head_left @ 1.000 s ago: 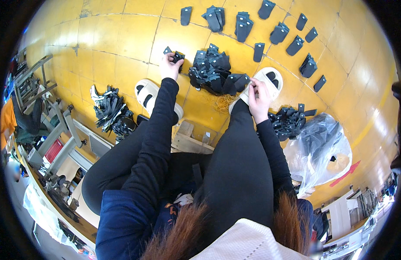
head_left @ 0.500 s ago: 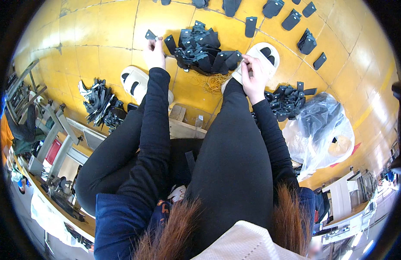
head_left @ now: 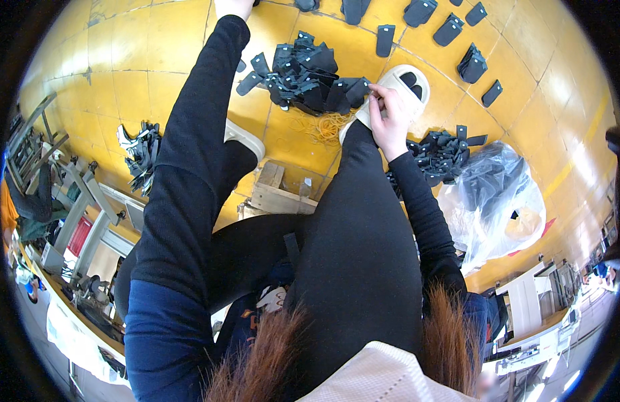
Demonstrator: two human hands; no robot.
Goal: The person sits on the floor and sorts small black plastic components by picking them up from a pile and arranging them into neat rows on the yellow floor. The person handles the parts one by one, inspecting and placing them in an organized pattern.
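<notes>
My left hand (head_left: 236,7) reaches far forward to the top edge, where its fingers are cut off from view. A bit of something dark shows beside it. My right hand (head_left: 389,119) hovers near my right shoe, thumb and fingertips pinched together. Those fingertips meet the right end of a heap of dark flat pieces (head_left: 303,74) with small pale tags; whatever they pinch is too small to make out. Several neat stacks of similar dark pieces (head_left: 472,63) lie beyond, toward the far right. Yellow rubber bands (head_left: 328,127) lie in a tangle just below the heap.
My right foot wears a white slipper (head_left: 405,84). Another dark heap (head_left: 441,154) lies beside a clear plastic bag (head_left: 494,204) on the right. A dark and white bundle (head_left: 144,151) is on the left floor. Between my legs stands a low wooden stool (head_left: 276,191). Metal frames (head_left: 89,187) stand at left.
My left arm has stretched forward, carrying the hand with its dark piece up to the top edge. My left foot has shifted back and is now partly covered. My right hand has barely moved.
</notes>
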